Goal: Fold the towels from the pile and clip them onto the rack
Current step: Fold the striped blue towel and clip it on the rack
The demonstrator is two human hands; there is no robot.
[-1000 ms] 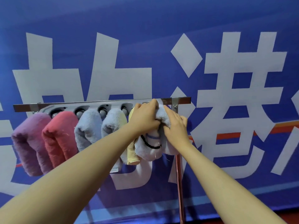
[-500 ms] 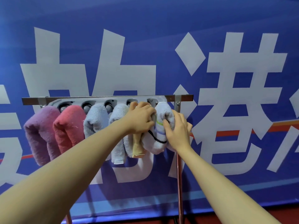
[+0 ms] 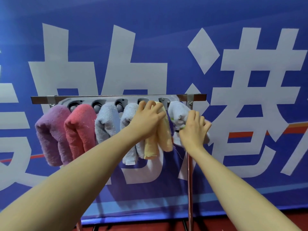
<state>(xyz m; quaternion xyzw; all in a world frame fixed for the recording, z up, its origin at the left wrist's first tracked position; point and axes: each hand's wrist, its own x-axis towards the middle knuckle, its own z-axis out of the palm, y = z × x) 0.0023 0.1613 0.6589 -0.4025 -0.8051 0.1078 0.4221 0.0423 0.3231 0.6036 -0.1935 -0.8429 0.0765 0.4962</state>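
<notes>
A metal rack bar (image 3: 116,97) carries a grey clip strip (image 3: 86,102). From it hang a purple towel (image 3: 51,130), a red towel (image 3: 78,127), two light blue towels (image 3: 106,120) (image 3: 128,117) and a yellow towel (image 3: 164,135), all folded. At the right end hangs a pale blue-white towel (image 3: 177,112) with green and black marks. My left hand (image 3: 148,119) rests with spread fingers on the top of the yellow towel. My right hand (image 3: 193,129) grips the pale towel's right side, fingers curled into the cloth. The clip above that towel is hidden.
A big blue banner (image 3: 166,39) with white characters stands close behind the rack. The rack's upright post (image 3: 190,189) runs down below my right hand to a red floor (image 3: 216,222). No towel pile is in view.
My left hand has let go of the pale towel and shifted left onto the yellow one. My right hand stays on the pale towel, which now hangs from the rack's right end.
</notes>
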